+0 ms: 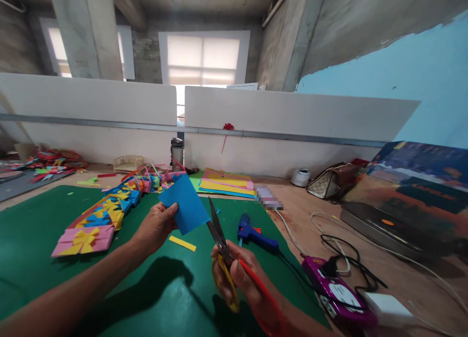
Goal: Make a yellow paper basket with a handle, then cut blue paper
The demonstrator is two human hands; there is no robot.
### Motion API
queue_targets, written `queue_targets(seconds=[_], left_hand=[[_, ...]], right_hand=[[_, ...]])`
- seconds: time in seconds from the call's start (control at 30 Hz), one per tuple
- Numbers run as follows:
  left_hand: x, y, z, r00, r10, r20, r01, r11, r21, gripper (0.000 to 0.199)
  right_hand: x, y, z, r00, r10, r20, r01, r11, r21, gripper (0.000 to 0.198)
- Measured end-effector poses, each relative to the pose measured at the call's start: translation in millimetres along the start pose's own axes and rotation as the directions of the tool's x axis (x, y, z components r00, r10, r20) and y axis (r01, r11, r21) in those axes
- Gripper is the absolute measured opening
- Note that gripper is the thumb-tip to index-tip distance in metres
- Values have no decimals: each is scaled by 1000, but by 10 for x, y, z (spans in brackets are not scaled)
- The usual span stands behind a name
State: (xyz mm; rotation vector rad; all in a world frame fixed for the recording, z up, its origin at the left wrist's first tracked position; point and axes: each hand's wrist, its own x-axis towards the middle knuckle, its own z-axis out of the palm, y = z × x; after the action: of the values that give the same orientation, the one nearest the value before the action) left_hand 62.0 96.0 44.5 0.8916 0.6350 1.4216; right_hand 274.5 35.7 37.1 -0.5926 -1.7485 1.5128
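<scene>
Between the thumb and fingers of my left hand point(161, 225) is a square of blue paper point(188, 205), lifted above the green cutting mat point(146, 288). My right hand point(248, 273) grips a pair of scissors point(219, 239) with yellow handles. Their blades are parted and point up, close to the paper's right edge; whether they touch it I cannot tell. A red strip or stick also runs along my right hand, its far end blurred. Below the paper a yellow paper strip point(183, 243) lies on the mat. The blue glue gun point(256, 233) rests just beyond my right hand.
Folded pink, yellow and blue paper pieces point(85, 239) line the mat's left side. Coloured sheets point(226, 182) are stacked at the back beside a bottle point(177, 154). On the right are a purple power strip point(338, 295), cables, a dark case point(383, 229) and a handbag point(329, 181).
</scene>
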Motion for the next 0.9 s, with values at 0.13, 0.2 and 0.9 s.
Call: queue_targets(seconds=[0.13,0.2,0.9], left_hand=[[6,5,-8,1000,16,2,-16,1000,14,29],[14,7,-20,1000,22,7,-22,1000,20,29],[44,7,-28,1000,23,5,-23,1000,18,27]], right_hand=[[-7,-46,26,999,21,-34,-20,999,31,49],[-19,-70,54,999,28,-45,-26,998,49,48],[-77,-122,143,971,142,-191,-122,986,112,43]])
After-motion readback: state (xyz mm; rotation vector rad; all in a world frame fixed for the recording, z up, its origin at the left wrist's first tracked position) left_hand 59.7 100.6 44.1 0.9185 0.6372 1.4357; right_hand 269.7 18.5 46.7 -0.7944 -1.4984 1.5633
